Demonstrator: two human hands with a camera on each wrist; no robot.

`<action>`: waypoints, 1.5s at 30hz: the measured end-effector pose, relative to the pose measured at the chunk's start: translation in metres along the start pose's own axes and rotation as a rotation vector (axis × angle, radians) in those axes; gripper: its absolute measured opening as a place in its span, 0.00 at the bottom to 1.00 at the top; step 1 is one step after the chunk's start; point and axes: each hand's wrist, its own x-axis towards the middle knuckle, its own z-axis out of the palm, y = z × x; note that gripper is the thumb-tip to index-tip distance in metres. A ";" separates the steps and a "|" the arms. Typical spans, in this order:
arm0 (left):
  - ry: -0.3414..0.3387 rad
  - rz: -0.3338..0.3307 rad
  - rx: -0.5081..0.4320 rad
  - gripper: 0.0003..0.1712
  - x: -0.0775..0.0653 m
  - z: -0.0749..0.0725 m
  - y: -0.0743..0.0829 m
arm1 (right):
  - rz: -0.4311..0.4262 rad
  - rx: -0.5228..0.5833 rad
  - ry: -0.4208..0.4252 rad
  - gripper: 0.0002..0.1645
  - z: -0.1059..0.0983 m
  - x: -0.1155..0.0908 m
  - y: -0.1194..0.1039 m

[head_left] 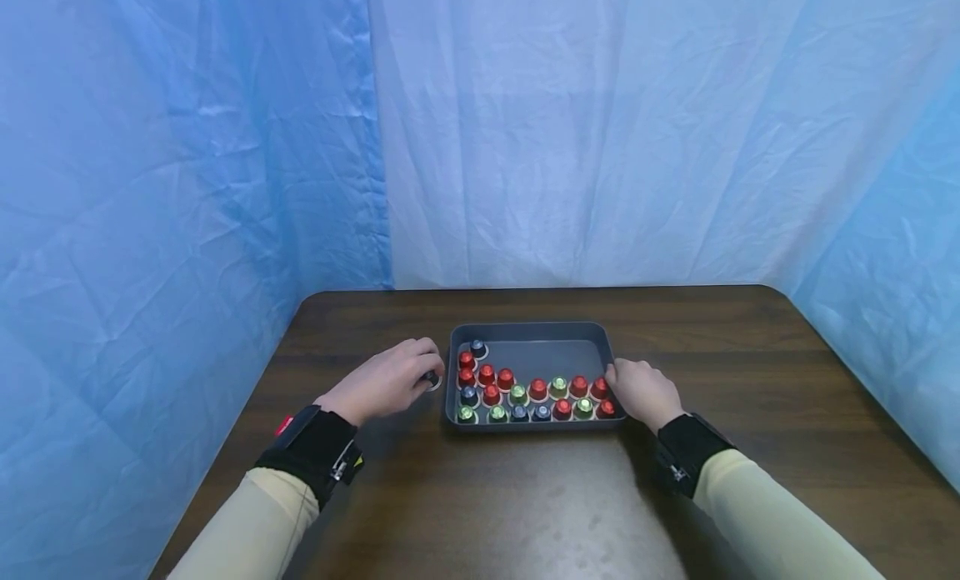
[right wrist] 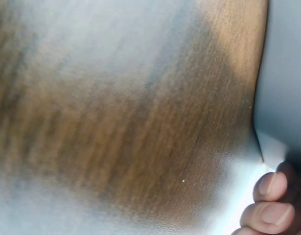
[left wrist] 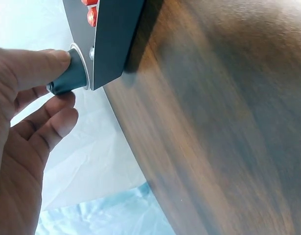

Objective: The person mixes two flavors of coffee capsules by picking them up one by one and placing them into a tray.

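My left hand (head_left: 390, 382) pinches a dark coffee capsule (left wrist: 71, 74) between thumb and fingertips, just outside the left wall of a dark grey baking tray (head_left: 551, 352). In the left wrist view the capsule's pale rim faces the tray. Red capsules (head_left: 506, 379), green capsules (head_left: 558, 386) and dark blue capsules (head_left: 542, 412) stand in the tray, rims down, along its front and left side. On the right, my right hand (head_left: 647, 392) grips the tray's side, thumb at the rim. Curled fingers (right wrist: 273, 215) show beside the tray wall in the right wrist view.
The tray lies on a dark brown wooden table (head_left: 517, 505) with rounded far corners. Blue and white sheets (head_left: 570, 147) hang behind the table and at both sides. Each wrist wears a black strap.
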 end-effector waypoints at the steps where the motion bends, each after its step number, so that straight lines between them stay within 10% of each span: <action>1: 0.006 -0.003 -0.002 0.16 0.003 0.000 0.000 | 0.001 0.000 -0.001 0.19 0.000 0.000 0.000; 33: 0.083 -0.028 -0.006 0.12 0.062 0.024 0.015 | -0.006 0.001 0.004 0.19 -0.003 -0.002 -0.002; 45: 0.017 -0.036 0.054 0.19 0.078 0.039 0.025 | -0.006 0.001 0.011 0.19 0.000 -0.002 -0.002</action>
